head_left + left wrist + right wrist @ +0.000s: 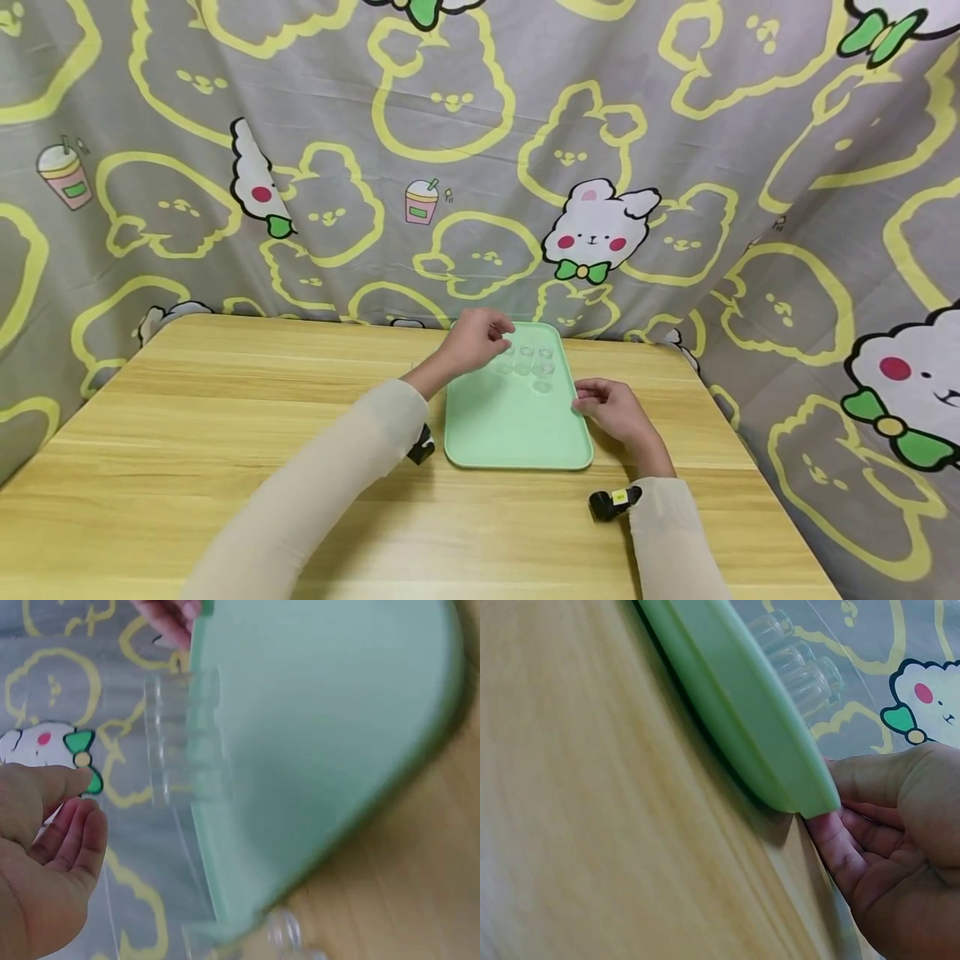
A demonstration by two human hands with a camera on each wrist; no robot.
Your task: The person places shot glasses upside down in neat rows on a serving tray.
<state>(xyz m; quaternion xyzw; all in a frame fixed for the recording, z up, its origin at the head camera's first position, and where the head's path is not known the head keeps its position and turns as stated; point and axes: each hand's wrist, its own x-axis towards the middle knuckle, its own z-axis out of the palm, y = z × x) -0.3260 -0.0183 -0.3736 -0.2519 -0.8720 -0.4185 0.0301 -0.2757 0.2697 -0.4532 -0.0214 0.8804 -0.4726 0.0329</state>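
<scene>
A light green tray (517, 425) lies on the table, with several small clear glass bottles (546, 368) grouped in rows on its far half. My left hand (476, 337) hovers over the tray's far left part, beside the bottles. In the left wrist view its thumb and fingertips (94, 817) bend loosely toward each other, and nothing shows between them. At the tray's right edge, my right hand (613, 408) pinches the rim. In the right wrist view the thumb lies against the rim and a finger reaches under it; the bottles (810, 682) stand upright beyond.
More clear glass pieces (283, 930) stand on the wooden table (225, 417) outside the tray, by its left side, partly hidden by my left arm in the head view. A patterned grey curtain (465, 183) hangs behind the table. Black wrist cameras (611, 504) sit by both sleeves.
</scene>
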